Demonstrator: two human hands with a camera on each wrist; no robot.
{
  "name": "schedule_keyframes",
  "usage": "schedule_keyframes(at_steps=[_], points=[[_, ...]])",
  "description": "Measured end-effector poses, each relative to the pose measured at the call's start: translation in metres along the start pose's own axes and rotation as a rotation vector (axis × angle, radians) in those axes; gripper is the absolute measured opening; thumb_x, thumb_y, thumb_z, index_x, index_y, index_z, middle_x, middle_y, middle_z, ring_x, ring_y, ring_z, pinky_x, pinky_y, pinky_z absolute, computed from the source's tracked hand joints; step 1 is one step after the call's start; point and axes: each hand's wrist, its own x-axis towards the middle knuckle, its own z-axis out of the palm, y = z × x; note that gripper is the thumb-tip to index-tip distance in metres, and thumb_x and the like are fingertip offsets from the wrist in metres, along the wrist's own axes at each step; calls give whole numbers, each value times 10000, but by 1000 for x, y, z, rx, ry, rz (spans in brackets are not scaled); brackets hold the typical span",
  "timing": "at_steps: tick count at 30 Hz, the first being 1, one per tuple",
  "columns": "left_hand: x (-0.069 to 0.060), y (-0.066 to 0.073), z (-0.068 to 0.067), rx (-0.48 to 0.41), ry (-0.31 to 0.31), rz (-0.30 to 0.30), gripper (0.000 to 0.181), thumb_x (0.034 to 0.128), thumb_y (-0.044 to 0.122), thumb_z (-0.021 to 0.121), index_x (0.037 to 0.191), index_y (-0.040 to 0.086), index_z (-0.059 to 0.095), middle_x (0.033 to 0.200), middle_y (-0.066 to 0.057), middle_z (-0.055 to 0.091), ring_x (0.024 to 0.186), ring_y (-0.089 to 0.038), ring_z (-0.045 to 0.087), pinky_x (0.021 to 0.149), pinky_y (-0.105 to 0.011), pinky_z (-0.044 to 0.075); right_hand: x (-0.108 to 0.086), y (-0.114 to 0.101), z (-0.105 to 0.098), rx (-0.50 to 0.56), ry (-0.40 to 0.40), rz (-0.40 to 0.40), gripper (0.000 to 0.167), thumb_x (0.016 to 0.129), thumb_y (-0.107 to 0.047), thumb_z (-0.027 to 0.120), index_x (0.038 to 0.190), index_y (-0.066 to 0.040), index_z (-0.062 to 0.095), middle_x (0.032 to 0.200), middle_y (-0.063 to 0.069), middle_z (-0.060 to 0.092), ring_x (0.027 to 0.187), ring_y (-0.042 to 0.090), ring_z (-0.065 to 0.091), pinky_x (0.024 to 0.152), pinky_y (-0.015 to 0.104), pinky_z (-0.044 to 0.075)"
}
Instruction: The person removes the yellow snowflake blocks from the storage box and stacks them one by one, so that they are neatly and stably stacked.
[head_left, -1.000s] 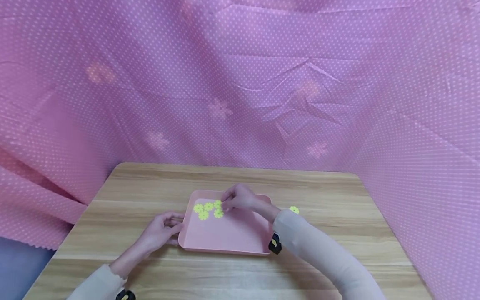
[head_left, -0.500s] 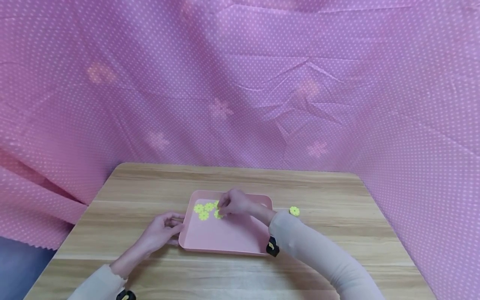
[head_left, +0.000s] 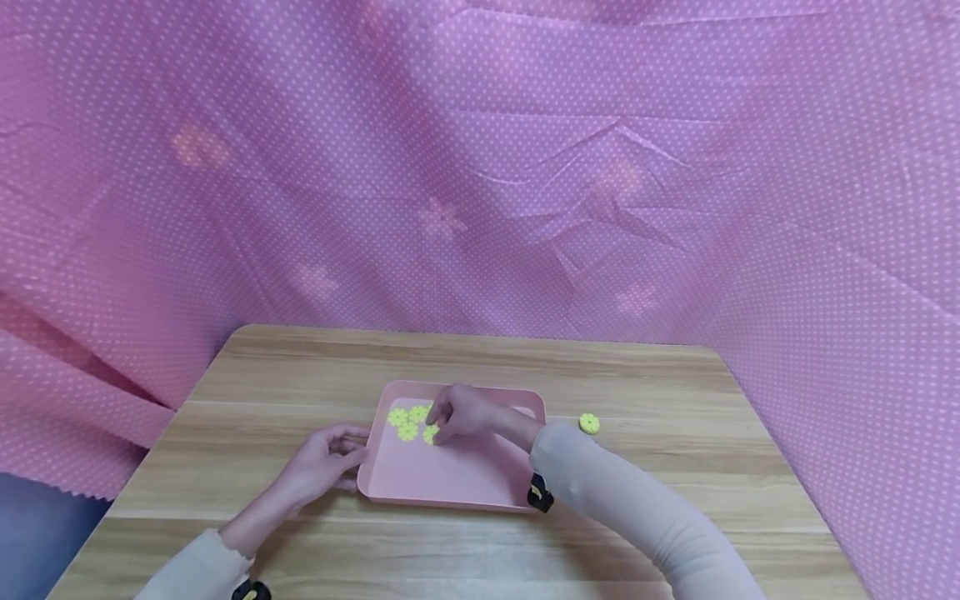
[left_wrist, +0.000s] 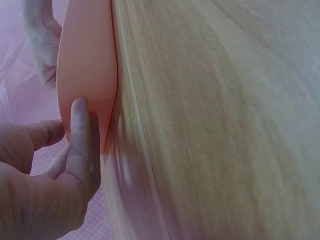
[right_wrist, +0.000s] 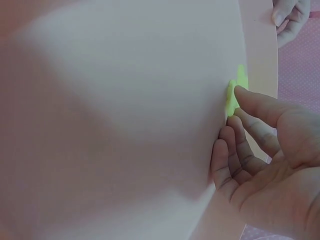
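A shallow pink tray [head_left: 450,475] lies on the table. In it, towards its back left, sit several small yellow flower-shaped pieces [head_left: 407,432], close together. My right hand [head_left: 463,410] is over the tray. In the right wrist view its thumb and forefinger pinch a yellow flower-shaped piece [right_wrist: 231,97] near the tray floor, the other fingers curled beneath. At the tray's left side, my left hand [head_left: 318,465] rests with fingers fairly straight. In the left wrist view, fingers [left_wrist: 80,135] touch the tray's outer wall [left_wrist: 87,60], and the thumb meets its rim. The right hand partly covers some pieces.
To the right of the tray, another yellow flower-shaped piece [head_left: 588,423] lies on the wooden table [head_left: 667,475], possibly a stack. A pink dotted cloth [head_left: 480,208] hangs behind the table and along both sides.
My right hand has moved left and slightly nearer to me across the tray, shifting a yellow flower-shaped piece a little the same way. My left hand has stayed in place.
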Motion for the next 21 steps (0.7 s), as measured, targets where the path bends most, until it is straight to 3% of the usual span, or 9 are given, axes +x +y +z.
schedule_keyframes(at_steps=[9, 13, 21], points=[[0, 2, 1, 0, 3, -3, 414, 1033, 35, 620, 1419, -90, 542, 1179, -282, 676, 888, -227, 739, 714, -347, 701, 1, -1, 0, -76, -10, -11, 273, 793, 62, 859, 1048, 45, 763, 816, 90, 715, 682, 45, 548, 601, 94, 457], [1, 1, 2, -2, 4, 0, 418, 1034, 31, 618, 1423, -97, 534, 1176, -290, 672, 890, -233, 741, 711, -348, 701, 0, -1, -2, -103, -29, -26, 271, 780, 61, 867, 1028, 41, 761, 809, 85, 709, 688, 39, 543, 610, 90, 458], [0, 2, 2, 0, 6, -6, 417, 1035, 30, 616, 1423, -99, 532, 1186, -300, 667, 895, -239, 741, 712, -347, 701, -8, 1, -7, -100, -26, 22, 252, 802, 56, 851, 1023, -4, 744, 873, 48, 684, 775, 77, 552, 666, 129, 472]])
